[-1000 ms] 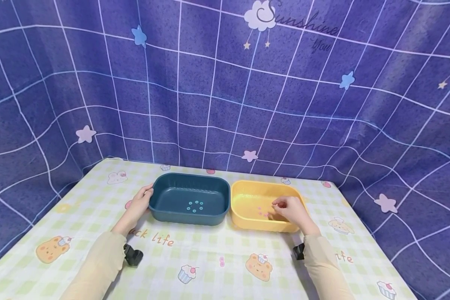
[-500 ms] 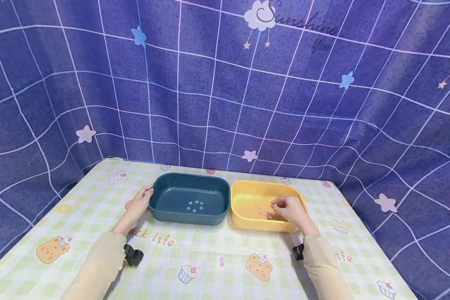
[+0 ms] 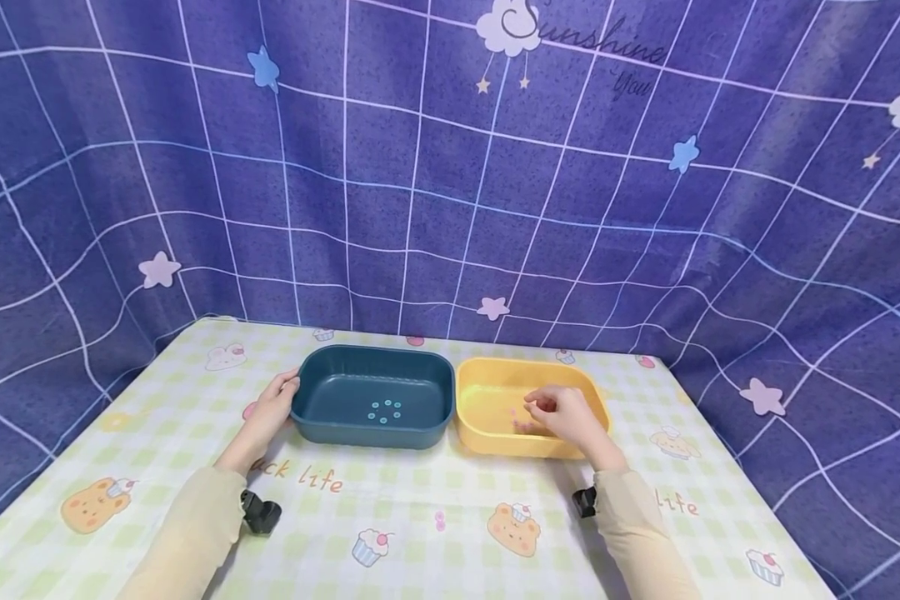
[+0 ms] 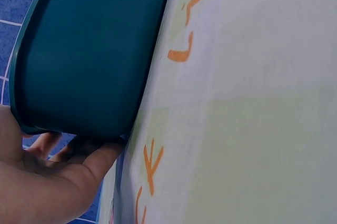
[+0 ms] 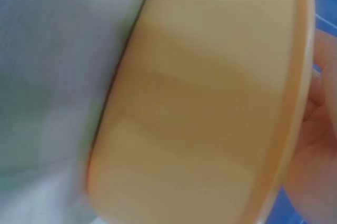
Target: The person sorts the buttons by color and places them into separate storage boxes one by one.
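Note:
A dark teal basin (image 3: 375, 435) stands on the table with several small light-blue rings (image 3: 383, 421) on its floor. My left hand (image 3: 276, 404) holds its left end, thumb by the rim and fingers against the end wall in the left wrist view. Beside it on the right is a yellow basin (image 3: 487, 442), with several small pink rings (image 3: 523, 426) inside. My right hand (image 3: 570, 417) is over the yellow basin's right half, fingers bent and thumb towards the index finger. I cannot tell whether a small thing sits between those fingertips.
Two small pink round shapes (image 3: 440, 521) lie on the checked tablecloth (image 3: 307, 542) in front of the basins. A purple-blue curtain (image 3: 420, 167) hangs right behind the table. A black camera mount (image 3: 261, 512) is on each wrist.
The head view has shifted slightly, moving the scene a little to the left. My right hand has moved a little left over the yellow basin. The left hand stays on the teal basin.

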